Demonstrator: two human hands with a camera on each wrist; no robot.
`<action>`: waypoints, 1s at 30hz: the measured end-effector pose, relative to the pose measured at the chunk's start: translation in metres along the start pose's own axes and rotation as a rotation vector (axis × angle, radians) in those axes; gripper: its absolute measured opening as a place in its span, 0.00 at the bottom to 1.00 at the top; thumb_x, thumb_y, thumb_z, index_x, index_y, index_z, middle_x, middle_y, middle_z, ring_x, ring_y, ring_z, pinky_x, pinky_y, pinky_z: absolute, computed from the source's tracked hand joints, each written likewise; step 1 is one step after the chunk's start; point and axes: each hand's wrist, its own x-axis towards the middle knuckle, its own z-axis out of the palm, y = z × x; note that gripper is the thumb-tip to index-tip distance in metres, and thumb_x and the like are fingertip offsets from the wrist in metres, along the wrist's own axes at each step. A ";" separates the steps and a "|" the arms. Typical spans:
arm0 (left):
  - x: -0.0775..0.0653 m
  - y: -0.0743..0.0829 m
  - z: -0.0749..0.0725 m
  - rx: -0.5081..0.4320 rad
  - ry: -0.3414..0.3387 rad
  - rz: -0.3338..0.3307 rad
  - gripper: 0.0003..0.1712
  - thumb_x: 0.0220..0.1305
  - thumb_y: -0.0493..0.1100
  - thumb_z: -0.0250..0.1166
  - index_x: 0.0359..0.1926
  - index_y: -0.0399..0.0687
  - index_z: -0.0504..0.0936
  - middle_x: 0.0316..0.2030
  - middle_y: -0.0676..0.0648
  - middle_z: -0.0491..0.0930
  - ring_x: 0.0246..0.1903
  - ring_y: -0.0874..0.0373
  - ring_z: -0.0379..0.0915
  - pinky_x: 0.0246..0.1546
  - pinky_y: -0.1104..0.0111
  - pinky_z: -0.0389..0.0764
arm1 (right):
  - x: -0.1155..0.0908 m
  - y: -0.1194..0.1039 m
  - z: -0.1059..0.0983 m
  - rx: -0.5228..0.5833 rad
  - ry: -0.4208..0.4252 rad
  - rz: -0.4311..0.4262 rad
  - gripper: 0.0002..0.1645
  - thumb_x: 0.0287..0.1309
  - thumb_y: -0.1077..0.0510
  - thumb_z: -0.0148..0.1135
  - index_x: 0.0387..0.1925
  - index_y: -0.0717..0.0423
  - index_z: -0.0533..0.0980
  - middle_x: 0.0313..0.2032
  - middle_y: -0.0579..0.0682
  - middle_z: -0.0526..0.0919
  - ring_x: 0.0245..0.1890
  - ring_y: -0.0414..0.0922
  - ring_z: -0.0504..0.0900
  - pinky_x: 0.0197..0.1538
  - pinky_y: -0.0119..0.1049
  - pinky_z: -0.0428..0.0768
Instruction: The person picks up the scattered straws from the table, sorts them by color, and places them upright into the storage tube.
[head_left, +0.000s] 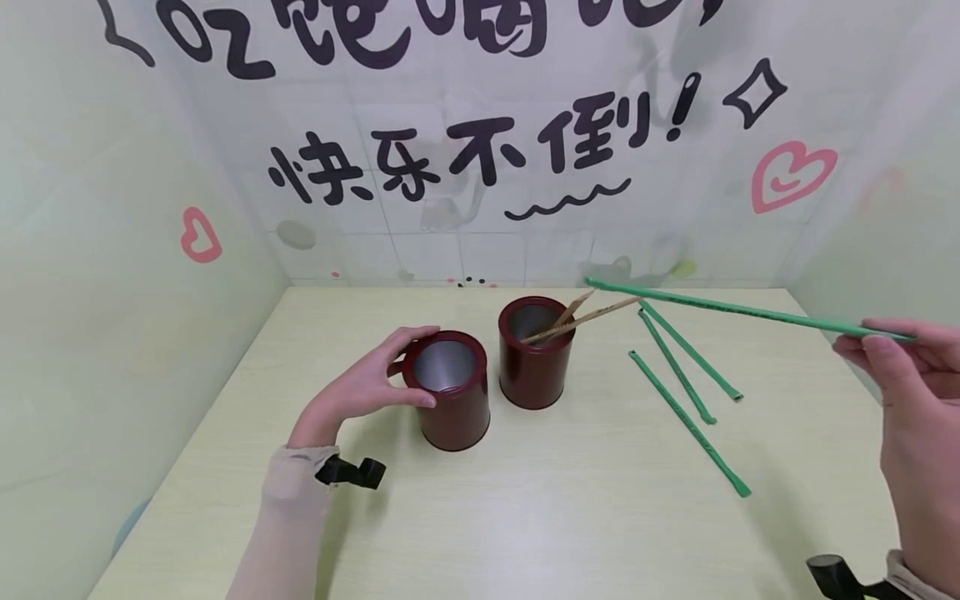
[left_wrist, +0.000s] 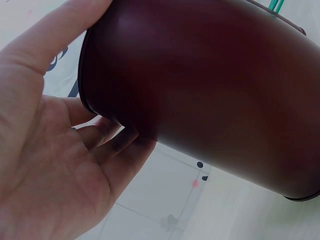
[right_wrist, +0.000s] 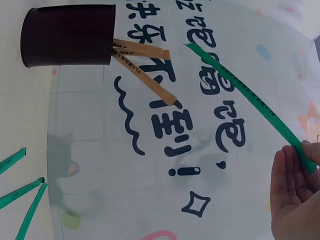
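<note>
My left hand (head_left: pixel 363 385) grips the rim of a dark red can (head_left: pixel 454 419), thumb on the near side and fingers behind. The can stands upright, its grey inner wall showing; the left wrist view is filled by the can's side (left_wrist: pixel 200 95). My right hand (head_left: pixel 911 400) pinches one end of a long green wrapped straw (head_left: pixel 738 310) with printed lettering, held in the air and pointing left. Its far end overlaps the area above a second dark red can (head_left: pixel 533 375). Two brown wrapped straws (right_wrist: pixel 147 75) lean out of that second can.
Several more green wrapped straws (head_left: pixel 690 423) lie on the pale table (head_left: pixel 525 517), right of the cans. A white backdrop (head_left: pixel 442 192) with black lettering stands behind the table, and pale side panels (head_left: pixel 97 317) flank it.
</note>
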 end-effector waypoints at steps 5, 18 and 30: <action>0.000 0.000 0.001 0.003 0.001 -0.003 0.50 0.54 0.42 0.77 0.74 0.51 0.60 0.69 0.46 0.64 0.66 0.46 0.63 0.69 0.45 0.66 | -0.007 0.000 0.012 -0.019 -0.080 0.046 0.12 0.58 0.85 0.50 0.44 0.88 0.73 0.34 0.63 0.88 0.32 0.51 0.89 0.48 0.35 0.86; 0.002 0.003 0.004 -0.013 -0.010 -0.005 0.51 0.53 0.41 0.77 0.74 0.51 0.59 0.68 0.46 0.64 0.67 0.46 0.62 0.69 0.46 0.66 | -0.013 0.023 0.046 -0.035 -0.307 0.073 0.12 0.55 0.87 0.50 0.41 0.86 0.75 0.35 0.60 0.87 0.31 0.50 0.89 0.46 0.36 0.86; 0.004 0.000 0.009 -0.014 -0.015 0.031 0.50 0.53 0.42 0.77 0.74 0.53 0.61 0.68 0.47 0.64 0.67 0.46 0.63 0.70 0.46 0.66 | -0.021 0.056 0.082 -0.231 -0.475 0.046 0.14 0.54 0.84 0.57 0.40 0.73 0.81 0.34 0.49 0.88 0.33 0.39 0.88 0.46 0.26 0.85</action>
